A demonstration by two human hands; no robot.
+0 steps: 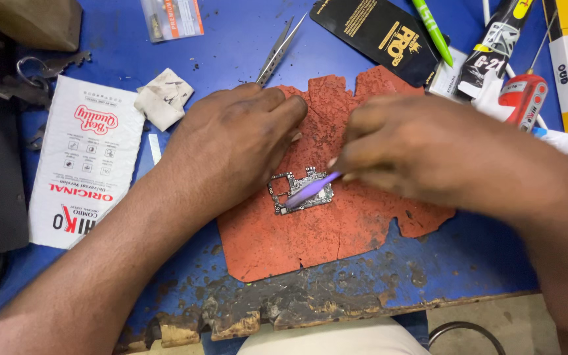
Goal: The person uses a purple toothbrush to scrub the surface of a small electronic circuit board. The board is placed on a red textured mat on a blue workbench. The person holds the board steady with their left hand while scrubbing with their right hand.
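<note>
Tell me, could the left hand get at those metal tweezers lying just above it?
Probably yes. The left hand rests on the red mat beside the circuit board, and the tweezers lie just beyond its knuckles on the blue table, with nothing between.

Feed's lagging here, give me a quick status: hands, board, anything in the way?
Left hand steadies circuit board on red mat. Right hand holds purple tool on board. Tweezers clear.

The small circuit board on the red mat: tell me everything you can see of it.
The circuit board is small, dark and irregular in outline, packed with silvery components. It lies flat on the worn red mat, near its middle. The left hand rests at its upper left edge; the purple tool held in the right hand lies across it.
</note>
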